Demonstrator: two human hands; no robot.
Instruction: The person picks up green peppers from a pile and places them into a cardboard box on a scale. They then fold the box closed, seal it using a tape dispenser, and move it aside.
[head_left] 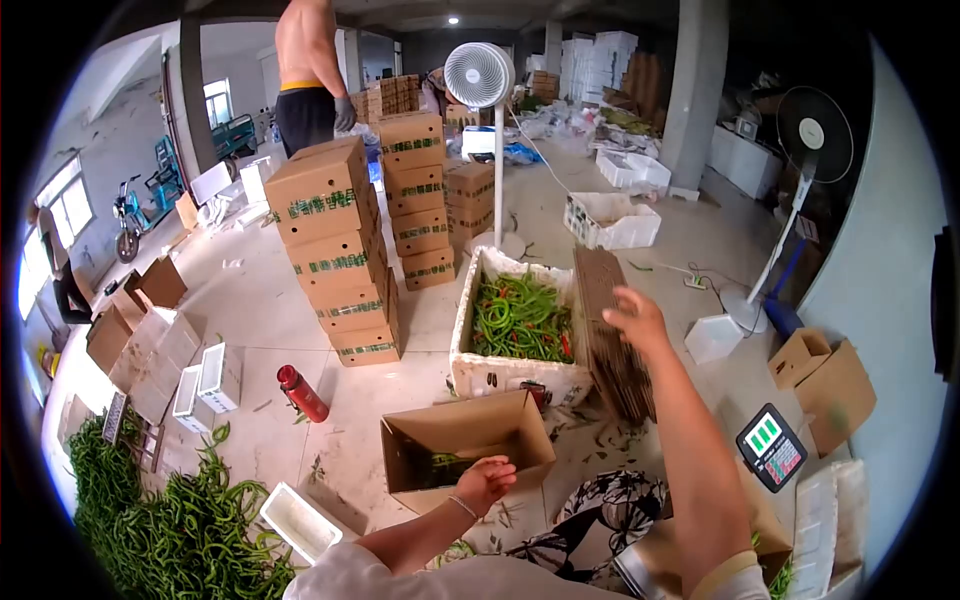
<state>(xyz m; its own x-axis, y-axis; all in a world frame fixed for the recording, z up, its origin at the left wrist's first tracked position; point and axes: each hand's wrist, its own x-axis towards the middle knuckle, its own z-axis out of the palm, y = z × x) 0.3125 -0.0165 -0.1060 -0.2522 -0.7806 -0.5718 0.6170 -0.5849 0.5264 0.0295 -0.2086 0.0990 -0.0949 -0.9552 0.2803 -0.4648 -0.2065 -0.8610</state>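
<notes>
My left hand (pixel 485 483), with a bracelet at the wrist, is over the near edge of an open cardboard box (pixel 410 450). Its fingers are loosely bent and nothing shows in them. A few green peppers (pixel 447 461) lie in the bottom of that box. Out ahead to the right, my right hand (pixel 637 318) has its fingers apart, beside a stack of flattened cardboard (pixel 606 345). Left of that stack stands a white foam crate (pixel 462 340) full of green chili peppers (pixel 515 315) with some red ones among them.
A pile of green peppers (pixel 185 530) covers the floor at left, near a red bottle (pixel 302 393). Stacked cartons (pixel 345 255) and a white fan (pixel 480 75) stand ahead. A digital scale display (pixel 771 447) is at right. Another person (pixel 307 75) is beyond the cartons.
</notes>
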